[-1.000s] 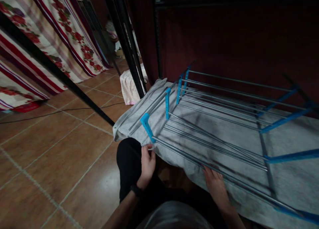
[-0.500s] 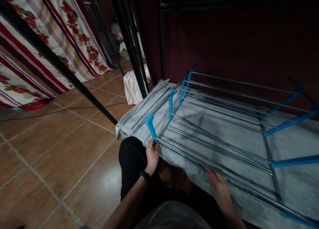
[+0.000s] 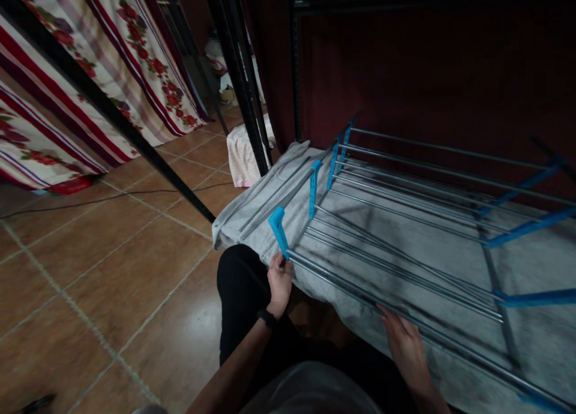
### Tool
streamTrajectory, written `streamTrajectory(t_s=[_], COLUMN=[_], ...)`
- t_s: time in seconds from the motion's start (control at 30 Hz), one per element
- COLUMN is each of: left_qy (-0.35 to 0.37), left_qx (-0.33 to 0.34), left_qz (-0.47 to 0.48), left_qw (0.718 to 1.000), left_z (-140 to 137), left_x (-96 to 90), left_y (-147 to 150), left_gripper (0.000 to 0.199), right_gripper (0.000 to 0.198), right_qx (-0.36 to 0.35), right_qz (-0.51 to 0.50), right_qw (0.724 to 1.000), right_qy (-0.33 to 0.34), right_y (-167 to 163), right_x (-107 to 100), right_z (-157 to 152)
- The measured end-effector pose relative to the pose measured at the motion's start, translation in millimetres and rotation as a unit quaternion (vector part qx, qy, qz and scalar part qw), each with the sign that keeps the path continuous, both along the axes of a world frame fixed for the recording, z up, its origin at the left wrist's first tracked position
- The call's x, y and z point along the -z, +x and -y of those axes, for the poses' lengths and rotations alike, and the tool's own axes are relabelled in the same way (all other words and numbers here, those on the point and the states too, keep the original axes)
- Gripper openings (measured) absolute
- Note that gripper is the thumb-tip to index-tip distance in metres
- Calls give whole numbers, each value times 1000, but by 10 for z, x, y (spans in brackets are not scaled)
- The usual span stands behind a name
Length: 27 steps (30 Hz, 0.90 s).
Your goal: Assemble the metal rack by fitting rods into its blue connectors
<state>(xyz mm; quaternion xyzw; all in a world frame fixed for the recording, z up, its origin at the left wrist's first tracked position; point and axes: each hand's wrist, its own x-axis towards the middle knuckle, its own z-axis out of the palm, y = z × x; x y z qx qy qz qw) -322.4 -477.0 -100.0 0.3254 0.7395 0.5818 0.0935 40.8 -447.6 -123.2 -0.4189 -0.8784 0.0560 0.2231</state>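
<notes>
A rack of thin metal tubes (image 3: 360,287) with blue plastic brackets (image 3: 278,227) lies on a grey cloth. My left hand (image 3: 279,285) is closed at the rack's near left corner, its fingers pinching the tube end just below the blue bracket. Farther along the same front edge, my right hand (image 3: 405,342) curls its fingers around the front tube from below; some fingertips are hidden behind it. Two loose-looking tubes slant across the middle of the rack. Left of the brackets, more thin rods (image 3: 274,201) rest on the cloth.
The grey cloth (image 3: 546,318) covers a low surface before me. Black metal posts (image 3: 245,90) rise at its left, one slanting across the view. Beyond are a floral curtain (image 3: 148,54), a tiled floor (image 3: 135,270) with a cable, and a pale towel (image 3: 245,153).
The whole scene sits slightly farther right in view, as my head has turned a little. Both hands keep their places on the rack.
</notes>
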Motion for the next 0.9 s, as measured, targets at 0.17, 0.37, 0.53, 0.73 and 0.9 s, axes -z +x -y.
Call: streamTrajectory(t_s=[0.17,0.37,0.53,0.73,0.9], left_qy=[3,15,13,11,2], left_qx=[-12,-21,-24,-11,-4], left_qz=[20,17,29,13,0], left_qw=[1000,1000,999,1000,1000], left_z=[-1,-11,-8,11,13], left_x=[25,6,3,18,22], left_y=[31,47,61,52,79], left_gripper=[25,25,24,25,24], right_gripper=[34,35,37,38,34], right_qx=[1,7,4,-8,-16], right_qz=[-5,-12,-14,2,-8], right_qw=[1000,1000,1000,1000,1000], right_qy=[8,-3,-7,1,1], right_y=[24,33,54,84,122], right_x=[21,7,-1,52,83], right_z=[-6,10,-3,-44,-50])
